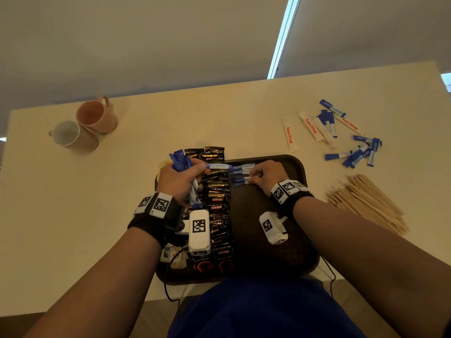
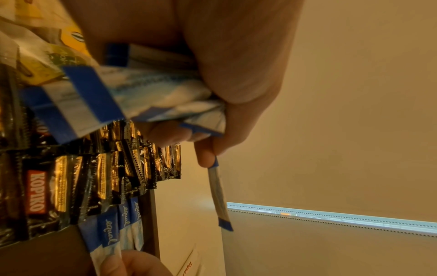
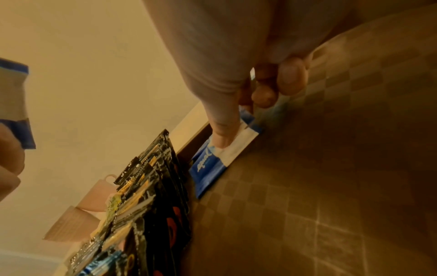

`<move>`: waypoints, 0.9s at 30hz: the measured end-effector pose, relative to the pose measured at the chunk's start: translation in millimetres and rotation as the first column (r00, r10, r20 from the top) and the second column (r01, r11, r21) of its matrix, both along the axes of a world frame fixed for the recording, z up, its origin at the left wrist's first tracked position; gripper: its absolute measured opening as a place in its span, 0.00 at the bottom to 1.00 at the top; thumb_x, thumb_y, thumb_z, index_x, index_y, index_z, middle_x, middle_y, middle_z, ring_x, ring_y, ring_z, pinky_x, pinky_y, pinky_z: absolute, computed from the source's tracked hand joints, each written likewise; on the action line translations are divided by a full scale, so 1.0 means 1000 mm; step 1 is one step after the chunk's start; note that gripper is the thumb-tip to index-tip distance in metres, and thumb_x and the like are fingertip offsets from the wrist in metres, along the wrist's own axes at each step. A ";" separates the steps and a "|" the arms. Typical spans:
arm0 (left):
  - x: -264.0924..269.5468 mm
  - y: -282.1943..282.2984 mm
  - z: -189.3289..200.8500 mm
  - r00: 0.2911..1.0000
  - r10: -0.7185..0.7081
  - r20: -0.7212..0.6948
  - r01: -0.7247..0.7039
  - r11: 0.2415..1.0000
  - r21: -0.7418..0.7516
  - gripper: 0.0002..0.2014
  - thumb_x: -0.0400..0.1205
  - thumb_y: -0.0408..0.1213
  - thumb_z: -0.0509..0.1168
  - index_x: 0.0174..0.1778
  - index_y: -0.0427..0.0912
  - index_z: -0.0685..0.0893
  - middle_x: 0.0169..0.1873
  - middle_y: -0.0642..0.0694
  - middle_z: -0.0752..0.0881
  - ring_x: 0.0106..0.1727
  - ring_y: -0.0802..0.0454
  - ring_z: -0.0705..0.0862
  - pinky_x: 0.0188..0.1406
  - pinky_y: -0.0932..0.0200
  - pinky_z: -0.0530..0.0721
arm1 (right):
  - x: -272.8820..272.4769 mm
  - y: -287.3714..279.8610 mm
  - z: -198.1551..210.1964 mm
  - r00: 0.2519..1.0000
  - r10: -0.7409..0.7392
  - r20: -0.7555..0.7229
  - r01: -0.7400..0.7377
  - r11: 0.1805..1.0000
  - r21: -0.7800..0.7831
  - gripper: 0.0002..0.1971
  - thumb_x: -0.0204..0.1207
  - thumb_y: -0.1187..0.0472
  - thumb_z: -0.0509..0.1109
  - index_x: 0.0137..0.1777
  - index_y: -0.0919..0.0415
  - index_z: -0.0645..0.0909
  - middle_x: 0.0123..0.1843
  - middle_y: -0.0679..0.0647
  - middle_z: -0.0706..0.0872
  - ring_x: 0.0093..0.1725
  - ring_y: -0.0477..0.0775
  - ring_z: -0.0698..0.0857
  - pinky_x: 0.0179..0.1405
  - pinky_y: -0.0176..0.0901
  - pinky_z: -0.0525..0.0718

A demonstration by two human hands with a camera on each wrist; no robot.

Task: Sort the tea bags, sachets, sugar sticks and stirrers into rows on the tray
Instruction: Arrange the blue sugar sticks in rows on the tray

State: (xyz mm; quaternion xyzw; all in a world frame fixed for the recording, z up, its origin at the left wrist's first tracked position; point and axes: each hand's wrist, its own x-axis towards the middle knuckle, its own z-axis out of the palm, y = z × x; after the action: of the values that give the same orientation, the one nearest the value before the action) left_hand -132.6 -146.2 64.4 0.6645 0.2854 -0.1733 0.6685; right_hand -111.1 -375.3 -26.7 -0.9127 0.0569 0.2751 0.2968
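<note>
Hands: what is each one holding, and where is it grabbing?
Left hand grips a bunch of blue sugar sticks around their middle. Right hand pinches the white end of one blue sugar stick lying on the tray.

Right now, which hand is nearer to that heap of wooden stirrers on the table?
Right. The right hand is on the tray, on the side beside the stirrers; the left hand is over the tray's far side, holding blue sticks.

Dim warm light, bright window strip, blurred wrist views, wide-angle distortion
</note>
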 end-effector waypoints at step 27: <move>0.003 -0.003 -0.004 1.000 -0.010 0.016 0.010 1.000 0.011 0.05 0.82 0.29 0.70 0.41 0.41 0.87 0.36 0.42 0.90 0.25 0.56 0.78 0.28 0.59 0.80 | -0.019 -0.001 0.002 0.949 0.311 0.053 -0.298 0.938 -0.177 0.13 0.81 0.56 0.71 0.63 0.56 0.87 0.60 0.58 0.80 0.64 0.59 0.78 0.64 0.47 0.75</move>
State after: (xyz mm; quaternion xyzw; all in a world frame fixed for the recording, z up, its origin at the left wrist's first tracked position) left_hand -129.6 -149.7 60.8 0.6708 0.2776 -0.1697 0.6664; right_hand -129.7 -376.0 -24.8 -0.9424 -0.0744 0.2751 0.1753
